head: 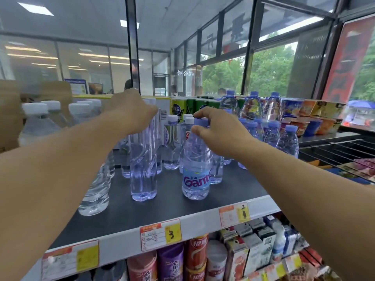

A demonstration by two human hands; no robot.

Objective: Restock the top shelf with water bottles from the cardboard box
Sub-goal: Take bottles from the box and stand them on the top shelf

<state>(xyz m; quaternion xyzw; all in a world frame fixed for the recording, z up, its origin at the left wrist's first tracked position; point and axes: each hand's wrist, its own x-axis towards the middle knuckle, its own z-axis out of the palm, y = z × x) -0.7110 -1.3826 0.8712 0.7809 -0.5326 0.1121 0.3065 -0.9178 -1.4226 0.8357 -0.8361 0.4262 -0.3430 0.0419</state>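
Two water bottles stand near the front of the dark top shelf (154, 211). My left hand (132, 108) grips the top of the clear unlabelled bottle (143, 169), hiding its cap. My right hand (219, 130) pinches the purple cap and neck of the bottle with the blue "Ganten" label (195, 169). Both bottles are upright with their bases on the shelf. Several more clear bottles with white caps (172, 142) stand behind and to the left. The cardboard box is partly seen, blurred, at the far left (8, 110).
Smaller purple-capped bottles (272, 130) crowd the right of the shelf, with green cans (190, 107) and instant noodle cups (304, 122) behind. Price tags (160, 236) hang on the shelf's front rail. Snack tubes and cartons fill the shelf below. A wire rack (341, 151) lies right.
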